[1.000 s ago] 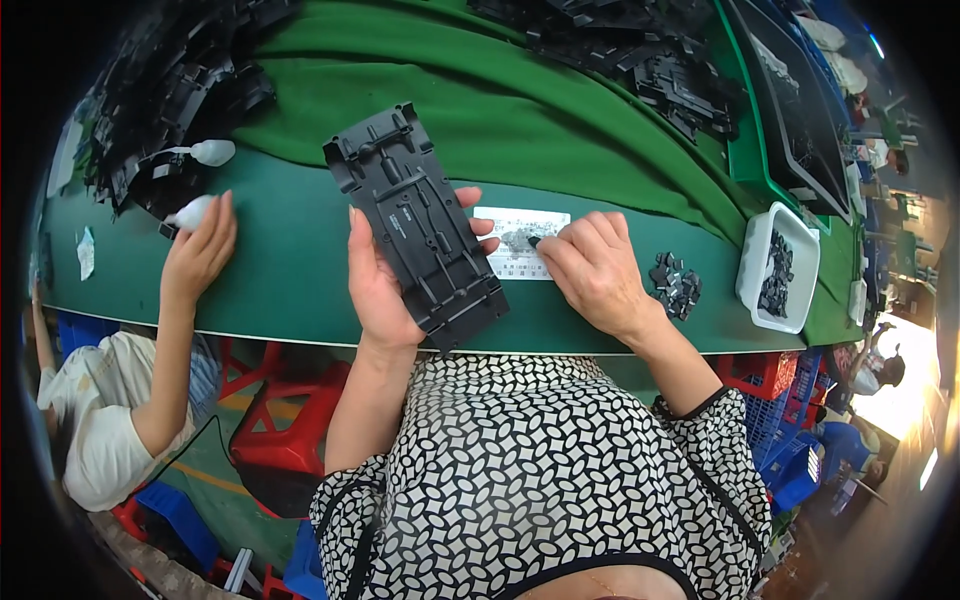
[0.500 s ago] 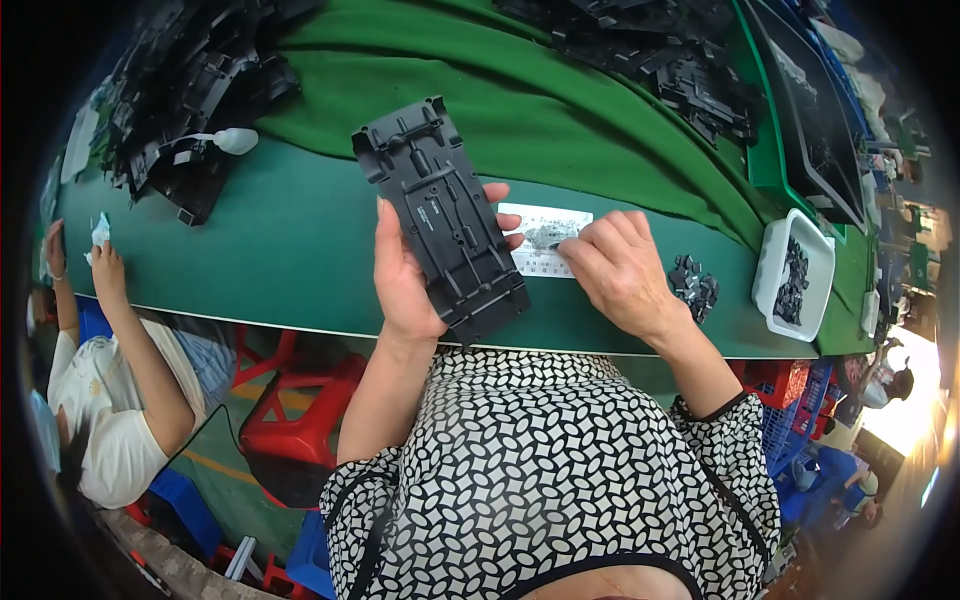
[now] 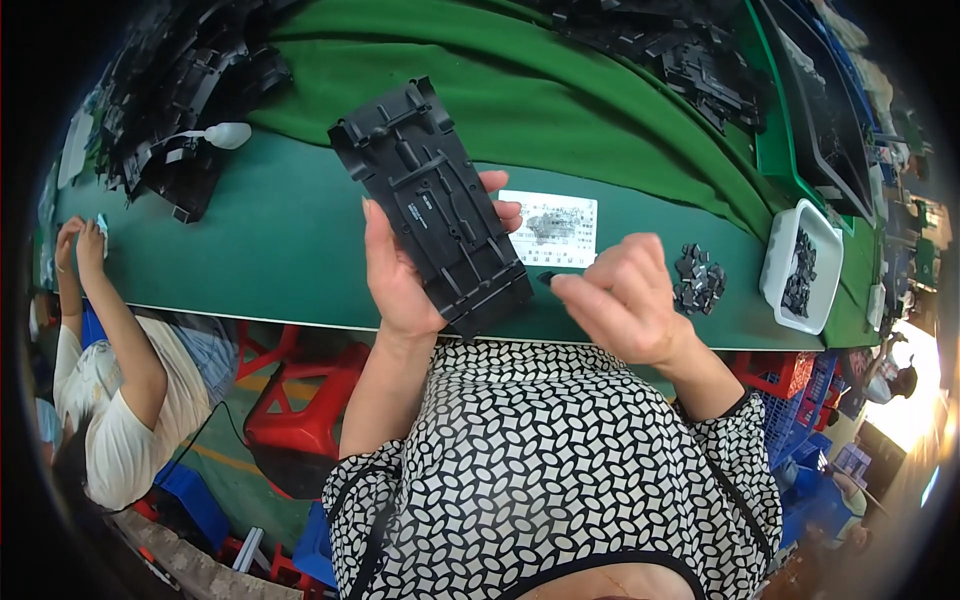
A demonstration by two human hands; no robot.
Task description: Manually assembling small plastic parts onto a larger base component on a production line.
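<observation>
A long black moulded plastic part (image 3: 430, 215) lies tilted in my left hand (image 3: 398, 290), its ribbed side facing up. My left thumb grips one long edge and the fingertips show at the other. Just right of the part's near end, my right hand (image 3: 628, 305) is closed, pinching a small black plastic piece (image 3: 546, 278) that sticks out from the fingertips, apart from the part. Beyond it, a white printed card (image 3: 555, 222) with a grey smudge lies on the green table (image 3: 270, 240). To the right sits a small heap of black plastic pieces (image 3: 698, 280).
At the right edge stands a white tray (image 3: 773, 265) of small black pieces, beside a green bin (image 3: 772, 130). Piles of black parts (image 3: 200, 80) lie far left and far right around a green cloth (image 3: 400, 50). A co-worker (image 3: 130, 390) sits left, near a red stool (image 3: 300, 410).
My right hand has drawn back from the card toward me, and the small black piece now shows at its fingertips. The long part has shifted slightly left and away.
</observation>
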